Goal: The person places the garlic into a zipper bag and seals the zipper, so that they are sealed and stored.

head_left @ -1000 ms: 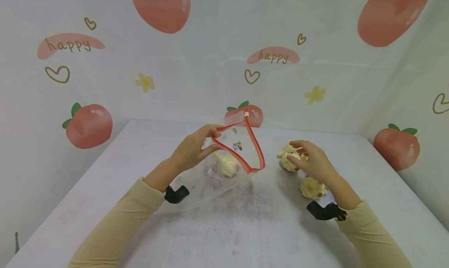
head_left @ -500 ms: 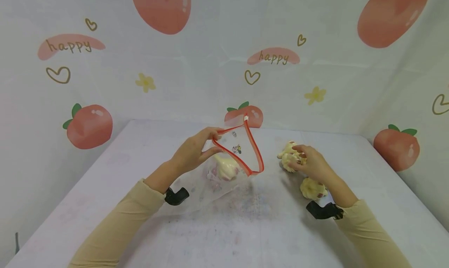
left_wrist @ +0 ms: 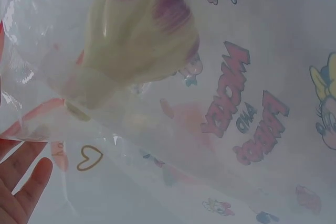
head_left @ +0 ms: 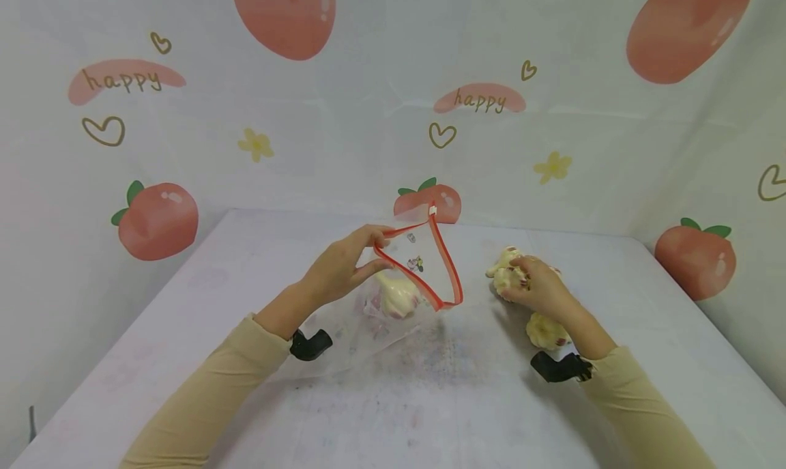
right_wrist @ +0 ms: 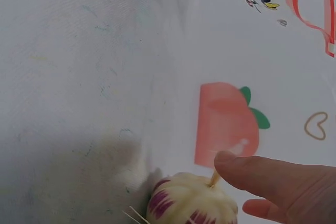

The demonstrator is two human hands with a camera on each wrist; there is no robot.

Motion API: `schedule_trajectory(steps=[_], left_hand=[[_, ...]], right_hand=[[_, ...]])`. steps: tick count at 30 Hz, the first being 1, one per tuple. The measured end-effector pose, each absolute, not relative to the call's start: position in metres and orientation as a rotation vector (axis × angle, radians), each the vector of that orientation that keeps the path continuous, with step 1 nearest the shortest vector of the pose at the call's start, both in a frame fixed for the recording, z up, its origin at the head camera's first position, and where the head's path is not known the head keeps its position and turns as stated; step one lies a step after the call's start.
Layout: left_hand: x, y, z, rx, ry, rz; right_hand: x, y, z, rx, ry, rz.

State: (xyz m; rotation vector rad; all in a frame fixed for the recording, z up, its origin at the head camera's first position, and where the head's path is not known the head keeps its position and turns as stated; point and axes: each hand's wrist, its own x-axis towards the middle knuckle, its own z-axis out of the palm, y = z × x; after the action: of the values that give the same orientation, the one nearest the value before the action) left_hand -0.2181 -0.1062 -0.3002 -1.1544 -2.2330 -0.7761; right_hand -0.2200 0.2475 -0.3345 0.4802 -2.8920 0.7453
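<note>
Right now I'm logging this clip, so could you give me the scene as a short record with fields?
Left hand: holds the rim of the clear bag
Bag state: red-edged mouth spread open, cartoon prints on the film
Bag contents: a garlic bulb, seen through the film
Right hand: at a loose bulb; whether it grips cannot be told
Also loose: a nearer bulb and a farther bulb; any behind the hand cannot be counted
Surface: pale table
Backdrop: white, printed with "happy"

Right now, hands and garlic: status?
Left hand holds bag open, one bulb visible inside. Right hand at loose garlic, grip unclear. No obstruction seen between garlic and bag.
</note>
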Motion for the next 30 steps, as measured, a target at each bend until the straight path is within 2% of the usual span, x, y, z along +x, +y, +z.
schedule_trajectory(steps=[24,30], left_hand=[[-0.218,-0.106,-0.304,-1.15,-2.25,-0.762],[-0.219,-0.106,-0.304,-1.164,-2.228,-0.76]], right_hand=[[-0.225,0.244,-0.346,0.302,-3.012,0.534],[-0.224,0.247,-0.346,0.367,-2.948,0.576]])
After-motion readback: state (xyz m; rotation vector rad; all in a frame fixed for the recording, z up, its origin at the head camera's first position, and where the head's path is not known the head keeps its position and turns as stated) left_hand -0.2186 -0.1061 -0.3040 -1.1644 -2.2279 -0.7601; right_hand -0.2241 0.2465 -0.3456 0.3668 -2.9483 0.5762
